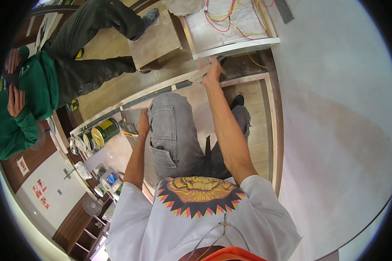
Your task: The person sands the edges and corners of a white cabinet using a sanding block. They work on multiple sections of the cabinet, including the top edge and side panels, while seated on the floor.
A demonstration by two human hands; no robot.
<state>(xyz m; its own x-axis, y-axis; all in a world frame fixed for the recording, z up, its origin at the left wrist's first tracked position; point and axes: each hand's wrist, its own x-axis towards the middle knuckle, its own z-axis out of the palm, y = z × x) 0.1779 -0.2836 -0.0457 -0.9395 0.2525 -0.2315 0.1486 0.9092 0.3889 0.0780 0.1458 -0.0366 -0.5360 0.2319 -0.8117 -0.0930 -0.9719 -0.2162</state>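
Observation:
My right hand (212, 71) reaches forward to the white edge of a panel (235, 48). Its fingers are curled and smeared by motion; a thin, pale, flat piece (196, 80) shows beside them, and whatever the hand grips is not clear. Low at my left knee is my left hand (143, 124), partly covered by the grey trouser leg (169, 126). Its fingers are hidden. Right beside it stands a grey flat sheet (133, 116), and I cannot tell whether the hand holds it. Orange-handled tools (129, 133) lie next to that sheet.
Red and yellow wires (224, 19) lie loose on the white panel. A wooden box (157, 41) stands beyond a timber rail (161, 87). Yellow-green cans (104, 132) and a plastic jug (111, 179) are at left. Another person in green (35, 87) stands far left, a pale wall (335, 87) at right.

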